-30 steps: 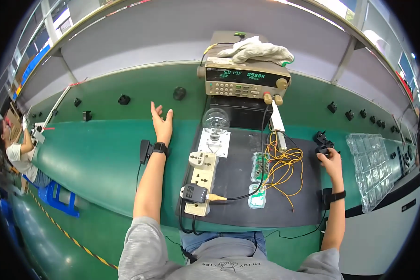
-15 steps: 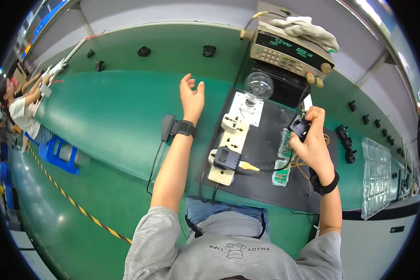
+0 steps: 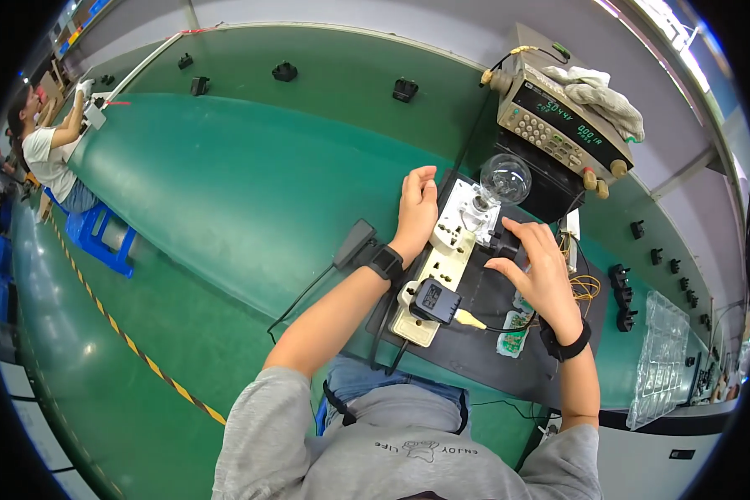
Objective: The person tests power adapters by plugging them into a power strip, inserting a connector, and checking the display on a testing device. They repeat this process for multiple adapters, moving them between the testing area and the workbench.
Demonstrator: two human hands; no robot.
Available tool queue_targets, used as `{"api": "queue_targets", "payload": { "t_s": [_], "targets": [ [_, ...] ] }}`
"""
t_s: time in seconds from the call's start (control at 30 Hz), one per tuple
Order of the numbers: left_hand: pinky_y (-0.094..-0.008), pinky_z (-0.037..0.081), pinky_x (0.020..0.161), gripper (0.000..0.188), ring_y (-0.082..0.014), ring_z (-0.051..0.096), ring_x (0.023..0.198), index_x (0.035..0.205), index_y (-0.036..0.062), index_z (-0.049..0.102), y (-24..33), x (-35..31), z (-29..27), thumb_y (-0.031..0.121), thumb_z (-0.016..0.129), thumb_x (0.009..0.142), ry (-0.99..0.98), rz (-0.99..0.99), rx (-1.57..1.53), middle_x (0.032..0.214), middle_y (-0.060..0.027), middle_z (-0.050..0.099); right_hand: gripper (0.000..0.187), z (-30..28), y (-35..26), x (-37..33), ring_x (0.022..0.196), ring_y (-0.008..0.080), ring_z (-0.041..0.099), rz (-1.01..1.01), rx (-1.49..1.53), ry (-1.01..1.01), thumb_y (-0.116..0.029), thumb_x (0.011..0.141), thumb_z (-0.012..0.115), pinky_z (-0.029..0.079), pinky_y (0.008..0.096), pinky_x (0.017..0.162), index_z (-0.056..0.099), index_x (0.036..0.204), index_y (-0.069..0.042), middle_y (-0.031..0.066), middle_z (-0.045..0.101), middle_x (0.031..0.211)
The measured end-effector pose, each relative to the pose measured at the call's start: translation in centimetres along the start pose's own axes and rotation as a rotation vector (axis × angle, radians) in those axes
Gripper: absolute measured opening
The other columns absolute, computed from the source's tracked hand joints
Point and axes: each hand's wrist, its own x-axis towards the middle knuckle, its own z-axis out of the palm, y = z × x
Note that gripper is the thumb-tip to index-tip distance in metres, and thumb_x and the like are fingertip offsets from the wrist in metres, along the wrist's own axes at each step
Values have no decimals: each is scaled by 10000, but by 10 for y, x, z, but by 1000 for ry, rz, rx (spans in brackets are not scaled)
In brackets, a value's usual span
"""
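Observation:
My right hand (image 3: pixel 542 275) curves its thumb and fingers around a small black plug adapter (image 3: pixel 500 244), right beside the upper end of the cream power strip (image 3: pixel 444 264). Blur and the fingers hide part of that adapter. At the strip's left edge, my left hand (image 3: pixel 417 212) lies with fingers stretched out, holding nothing. A clear glass bulb (image 3: pixel 506 179) stands in a white base (image 3: pixel 472 208) just above the strip. Another black adapter (image 3: pixel 435 300), with a small display, is plugged into the strip's near part; a yellow-ended cable (image 3: pixel 469 319) runs from it.
Green circuit boards (image 3: pixel 512 335) lie on the dark mat (image 3: pixel 442 354). A bench instrument (image 3: pixel 562 125) with gloves (image 3: pixel 596 96) on top stands at the far right. Black adapters (image 3: pixel 621 297) and a clear plastic tray (image 3: pixel 660 358) sit farther right. Another person (image 3: pixel 50 150) works at far left.
My right hand has moved left with the black adapter, from above the circuit boards to the strip. My left hand has come right, from the bare green bench to the strip's edge.

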Motion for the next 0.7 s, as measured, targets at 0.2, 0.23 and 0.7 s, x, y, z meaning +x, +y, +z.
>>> {"api": "queue_targets", "payload": {
  "t_s": [0.2, 0.23, 0.7],
  "targets": [
    [-328, 388, 923, 199, -239, 508, 1042, 1084, 15, 499, 7, -8, 1, 70, 365, 948, 43, 12, 45, 1089, -125, 523, 707, 0, -5, 6, 980, 225, 570, 171, 316, -71, -36, 664, 778, 537, 287, 692, 446, 1288, -23, 117, 555, 1037],
    [-328, 388, 923, 199, -239, 508, 1042, 1084, 15, 499, 6, -10, 2, 70, 365, 948, 40, 8, 46, 1089, -125, 523, 692, 4, 1, 5, 967, 211, 580, 202, 376, -69, -38, 672, 776, 550, 279, 679, 453, 1284, -25, 122, 559, 1069],
    [-419, 360, 881, 201, -323, 434, 1028, 999, 59, 552, 19, -26, 17, -16, 444, 846, -107, 282, 436, 1058, -110, 508, 564, -9, -22, -1, 989, 365, 582, 23, 182, -149, -62, 733, 717, 484, 373, 823, 505, 1251, 4, 190, 569, 1175]
  ]
}}
